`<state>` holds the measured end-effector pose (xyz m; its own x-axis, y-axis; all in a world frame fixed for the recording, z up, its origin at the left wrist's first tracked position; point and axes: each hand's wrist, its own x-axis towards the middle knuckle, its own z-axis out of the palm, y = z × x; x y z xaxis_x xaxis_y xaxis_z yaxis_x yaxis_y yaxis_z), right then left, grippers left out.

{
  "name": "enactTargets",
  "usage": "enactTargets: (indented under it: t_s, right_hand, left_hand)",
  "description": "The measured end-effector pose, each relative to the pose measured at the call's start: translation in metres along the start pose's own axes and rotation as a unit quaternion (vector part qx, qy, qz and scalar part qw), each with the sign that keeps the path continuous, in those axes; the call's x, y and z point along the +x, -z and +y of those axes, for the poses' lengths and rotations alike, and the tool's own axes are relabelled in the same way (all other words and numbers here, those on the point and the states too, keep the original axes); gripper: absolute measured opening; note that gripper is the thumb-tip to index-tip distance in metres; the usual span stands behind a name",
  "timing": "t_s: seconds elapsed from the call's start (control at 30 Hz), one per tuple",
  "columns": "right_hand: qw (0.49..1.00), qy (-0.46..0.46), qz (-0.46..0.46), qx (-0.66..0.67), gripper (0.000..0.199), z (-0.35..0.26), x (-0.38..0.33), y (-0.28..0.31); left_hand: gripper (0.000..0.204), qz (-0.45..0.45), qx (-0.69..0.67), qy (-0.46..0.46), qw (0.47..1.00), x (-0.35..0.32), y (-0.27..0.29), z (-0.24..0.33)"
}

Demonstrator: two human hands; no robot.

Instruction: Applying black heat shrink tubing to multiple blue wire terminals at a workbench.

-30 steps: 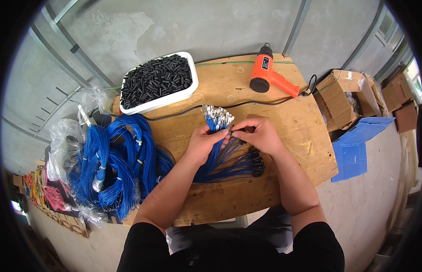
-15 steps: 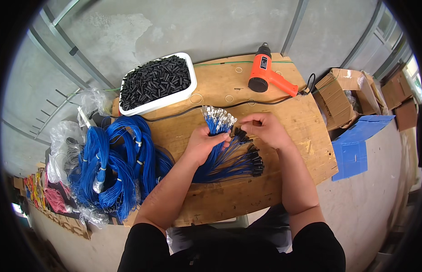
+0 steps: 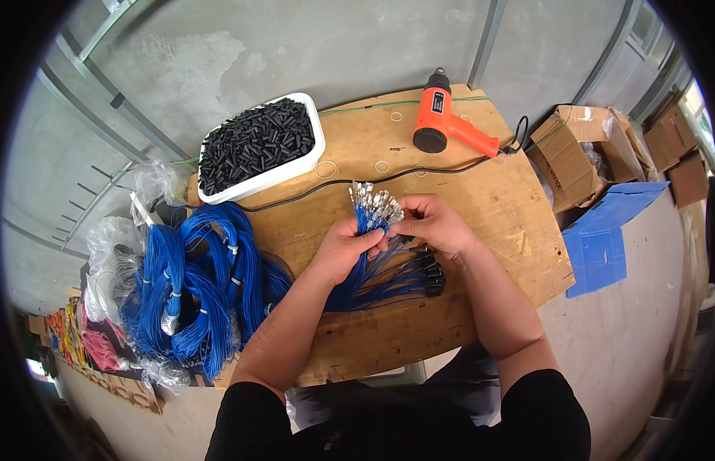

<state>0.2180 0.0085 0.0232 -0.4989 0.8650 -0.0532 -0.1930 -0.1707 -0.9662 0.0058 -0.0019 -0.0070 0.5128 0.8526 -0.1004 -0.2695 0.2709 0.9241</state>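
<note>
1. While both forearms come up from the lower edge, the left hand (image 3: 344,250) is clenched around a bundle of blue wires (image 3: 370,223), gripping it just below its upper end over the middle of the wooden board (image 3: 480,200).
2. At the top of that bundle a cluster of silvery metal terminals (image 3: 373,201) fans out above the left fist.
3. The right hand (image 3: 433,223) sits just beside the left, its fingertips pinched at the terminal end of the bundle; which single wire they grip cannot be told.
4. Below the hands, more blue wires (image 3: 377,276) lie spread flat on the board, ending toward the right in a row of small black sleeves (image 3: 430,273).
5. Left of the hands, a large heap of coiled blue wire (image 3: 192,288) overhangs the board's left edge, tied in places with pale bands.
6. Beyond the heap, crumpled clear plastic bags (image 3: 115,246) lie at the far left.
7. At the board's upper left stands a white tray (image 3: 296,165) filled with short black tubes (image 3: 254,142).
8. An orange heat gun (image 3: 450,123) lies on the board's far edge, well apart from the hands, and its black cord (image 3: 419,175) trails across the board toward the tray.
9. To the right of the board stand an open cardboard box (image 3: 573,157) and a flat blue box (image 3: 607,238).
</note>
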Motion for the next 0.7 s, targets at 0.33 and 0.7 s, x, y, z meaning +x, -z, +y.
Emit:
enactTargets:
  t_s: [0.33,0.7]
  right_hand:
    - [0.994,-0.005,0.072,-0.077,0.004,-0.001,-0.001,0.006]
    - [0.947,0.057,0.099,-0.300,0.009,-0.003,-0.009,0.002]
  left_hand:
    - [0.011,0.085,0.032,-0.014,0.996,0.002,-0.003,-0.001]
    - [0.006,0.143,0.196,-0.045,0.969,0.004,-0.002,-0.006]
